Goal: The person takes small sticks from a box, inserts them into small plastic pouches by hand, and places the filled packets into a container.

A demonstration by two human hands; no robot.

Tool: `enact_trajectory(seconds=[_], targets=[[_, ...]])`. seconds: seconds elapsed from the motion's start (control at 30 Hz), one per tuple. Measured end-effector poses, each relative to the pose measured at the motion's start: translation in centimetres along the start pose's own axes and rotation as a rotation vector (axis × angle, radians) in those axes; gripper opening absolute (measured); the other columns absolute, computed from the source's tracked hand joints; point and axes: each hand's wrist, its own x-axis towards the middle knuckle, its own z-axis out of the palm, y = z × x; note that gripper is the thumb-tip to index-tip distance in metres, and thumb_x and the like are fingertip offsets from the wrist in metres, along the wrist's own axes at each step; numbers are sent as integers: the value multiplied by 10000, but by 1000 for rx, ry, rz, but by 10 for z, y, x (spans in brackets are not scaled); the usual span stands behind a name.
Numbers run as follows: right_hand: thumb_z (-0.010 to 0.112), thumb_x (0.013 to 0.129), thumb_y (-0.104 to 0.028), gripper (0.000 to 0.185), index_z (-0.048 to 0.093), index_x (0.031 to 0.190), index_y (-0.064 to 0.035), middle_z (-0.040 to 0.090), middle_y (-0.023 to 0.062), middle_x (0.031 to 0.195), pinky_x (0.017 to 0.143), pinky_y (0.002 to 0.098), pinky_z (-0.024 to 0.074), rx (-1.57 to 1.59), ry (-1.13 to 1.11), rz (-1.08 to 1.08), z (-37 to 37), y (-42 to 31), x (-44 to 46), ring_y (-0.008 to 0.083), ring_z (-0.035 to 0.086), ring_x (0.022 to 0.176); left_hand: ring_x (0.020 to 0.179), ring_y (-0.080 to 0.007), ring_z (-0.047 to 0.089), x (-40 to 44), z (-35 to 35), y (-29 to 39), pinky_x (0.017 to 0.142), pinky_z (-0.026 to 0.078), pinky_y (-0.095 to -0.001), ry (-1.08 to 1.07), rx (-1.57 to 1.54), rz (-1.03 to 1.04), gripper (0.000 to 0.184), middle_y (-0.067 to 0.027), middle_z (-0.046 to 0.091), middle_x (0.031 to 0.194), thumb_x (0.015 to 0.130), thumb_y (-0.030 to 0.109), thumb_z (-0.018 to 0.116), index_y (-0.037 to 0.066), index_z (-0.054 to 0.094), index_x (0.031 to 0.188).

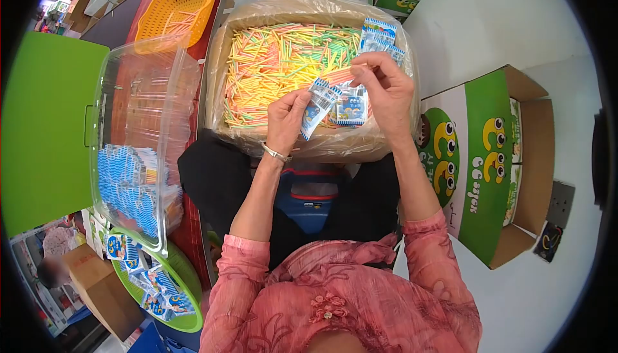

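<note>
My left hand (283, 120) pinches a blue-and-white striped packet (314, 113) over a carton lined with clear plastic (302, 142). In my right hand (389, 92), thumb and fingers close on a few pink candy sticks (338, 76), whose left ends meet the top of the packet. Whether they are inside it I cannot tell. Loose yellow, pink and green candy sticks (270, 63) fill the carton below. More blue packets (352, 110) lie on the sticks under my right hand, and others (378, 34) sit in the far right corner.
On the left stand an orange basket (205, 15) with some sticks, a clear plastic bin (168, 50) of packets and a green basket (196, 311) of packets. An open green carton (486, 224) stands right, near a wall socket (561, 202). A blurred person (55, 269) is lower left.
</note>
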Motion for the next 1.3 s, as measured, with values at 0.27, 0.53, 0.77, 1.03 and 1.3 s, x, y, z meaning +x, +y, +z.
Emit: enact_trajectory(seconds=[0.27, 0.53, 0.77, 1.03, 1.3], targets=[[704, 813, 46, 126, 664, 930, 16, 639, 90, 883, 632, 250, 511, -374, -2, -363, 5, 3, -5, 149, 636, 745, 709, -16, 538, 0, 0, -2, 613, 440, -177, 28, -67, -41, 259, 30, 663, 840, 984, 210, 627, -20, 707, 1071], [694, 825, 37, 109, 672, 931, 20, 644, 86, 901, 638, 270, 524, -375, -100, -382, 5, -7, -7, 150, 644, 745, 723, -15, 531, 2, 2, -5, 618, 436, -181, 69, 21, 37, 246, 32, 663, 848, 979, 188, 633, -27, 707, 1072], [664, 883, -62, 99, 689, 937, 18, 656, 19, 772, 605, 212, 490, -45, -137, 231, -2, -1, -1, 72, 604, 659, 748, -29, 554, -3, 8, 2, 649, 456, -189, 81, 3, 91, 240, 18, 676, 867, 974, 176, 639, -28, 710, 1079], [669, 875, -79, 101, 685, 918, 11, 641, 16, 775, 590, 216, 458, -80, -223, 242, -3, -5, 0, 59, 572, 653, 767, -37, 569, -3, 8, 1, 673, 468, -195, 59, 7, 79, 229, 4, 686, 882, 973, 161, 639, -29, 711, 1077], [652, 872, -94, 126, 670, 913, 24, 625, 95, 792, 637, 308, 457, -389, -450, 38, -3, -14, 14, 173, 593, 712, 823, -40, 567, 1, 4, 18, 741, 460, -206, -218, -155, -121, 258, 11, 669, 942, 993, 190, 605, -19, 666, 1131]])
